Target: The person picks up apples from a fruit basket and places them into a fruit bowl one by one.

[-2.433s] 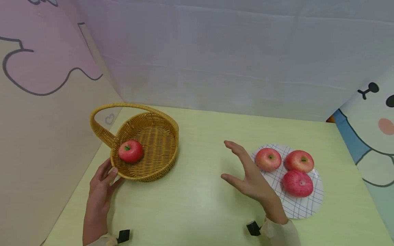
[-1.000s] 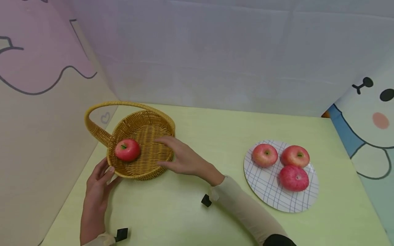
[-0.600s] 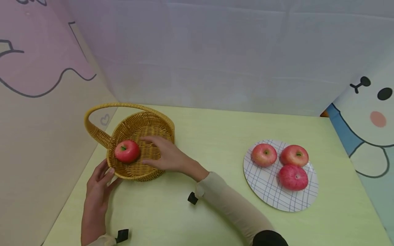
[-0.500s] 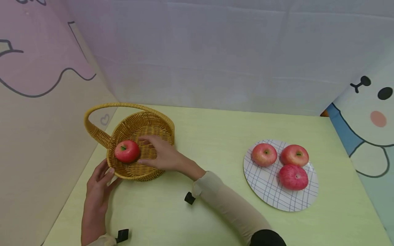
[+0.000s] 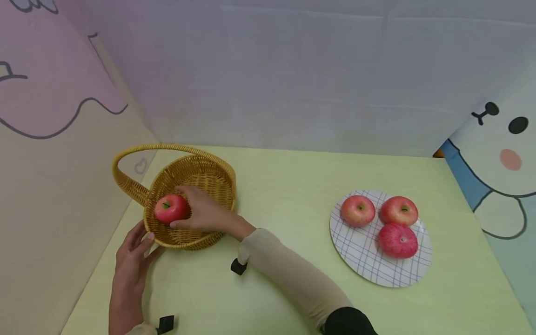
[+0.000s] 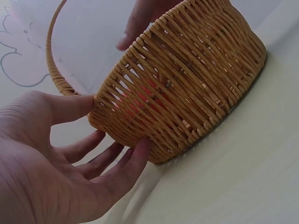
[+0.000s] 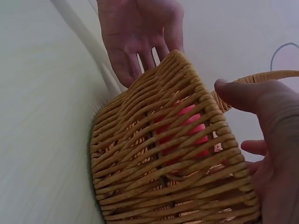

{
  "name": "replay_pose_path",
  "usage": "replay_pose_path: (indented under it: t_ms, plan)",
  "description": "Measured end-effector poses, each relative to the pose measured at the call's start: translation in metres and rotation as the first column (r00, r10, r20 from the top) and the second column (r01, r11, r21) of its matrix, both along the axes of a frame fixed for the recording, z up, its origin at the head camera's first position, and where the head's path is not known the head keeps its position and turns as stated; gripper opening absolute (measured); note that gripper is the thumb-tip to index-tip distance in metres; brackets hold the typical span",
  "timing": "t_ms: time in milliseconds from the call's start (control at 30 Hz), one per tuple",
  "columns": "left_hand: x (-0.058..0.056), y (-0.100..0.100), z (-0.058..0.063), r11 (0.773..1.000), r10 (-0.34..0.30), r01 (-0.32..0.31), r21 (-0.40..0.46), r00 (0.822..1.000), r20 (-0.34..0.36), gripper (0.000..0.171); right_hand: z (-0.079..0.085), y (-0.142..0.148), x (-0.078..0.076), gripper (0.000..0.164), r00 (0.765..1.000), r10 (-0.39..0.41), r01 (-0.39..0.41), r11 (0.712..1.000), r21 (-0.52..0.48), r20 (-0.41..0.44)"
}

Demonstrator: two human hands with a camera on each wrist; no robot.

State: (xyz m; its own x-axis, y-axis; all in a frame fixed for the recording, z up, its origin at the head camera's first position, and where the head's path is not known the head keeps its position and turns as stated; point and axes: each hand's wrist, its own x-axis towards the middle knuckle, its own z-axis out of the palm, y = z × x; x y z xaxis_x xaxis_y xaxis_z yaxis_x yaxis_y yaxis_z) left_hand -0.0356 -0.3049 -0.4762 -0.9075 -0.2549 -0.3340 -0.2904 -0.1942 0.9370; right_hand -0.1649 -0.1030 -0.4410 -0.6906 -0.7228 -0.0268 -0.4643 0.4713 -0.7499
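In the head view, a red apple [image 5: 171, 208] sits inside a round wicker basket [image 5: 217, 184] with an arched handle. My left hand [image 5: 131, 253] grips the basket's near left side; in the left wrist view its thumb lies at the rim and its fingers reach under the base. My right hand [image 5: 203, 211] is over the basket, its thumb and fingers spread on either side of the apple. Whether they press on it I cannot tell. Through the weave, the right wrist view shows the red apple [image 7: 184, 133] and, above the rim, the right thumb [image 7: 238, 95].
A white plate with a blue grid [image 5: 360, 258] stands at the right of the pale yellow table [image 5: 276, 186], bearing a pinkish apple [image 5: 358, 211], a redder apple [image 5: 398, 211] and a deep pink, ribbed round fruit [image 5: 398, 240]. A white curtain-like backdrop [image 5: 272, 83] rises behind the table.
From beside the plate, my right hand has moved left into the basket and come around the apple, its fingers about equally spread. My left hand keeps its place on the basket.
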Motion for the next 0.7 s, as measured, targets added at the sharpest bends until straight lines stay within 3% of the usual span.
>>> replay_pose_path:
  t_ms: [267,700]
  plan:
    - [0.000,-0.001,0.000,0.999,0.030,-0.029,0.033,0.999,-0.026,0.065,-0.007,-0.019,-0.006,0.095,0.999,0.000,0.005,0.995,0.098,-0.048]
    - [-0.001,-0.001,0.002,0.994,0.065,-0.063,0.090,0.998,-0.012,0.066,-0.013,-0.033,-0.012,0.102,1.000,0.000,-0.003,0.986,0.168,0.018]
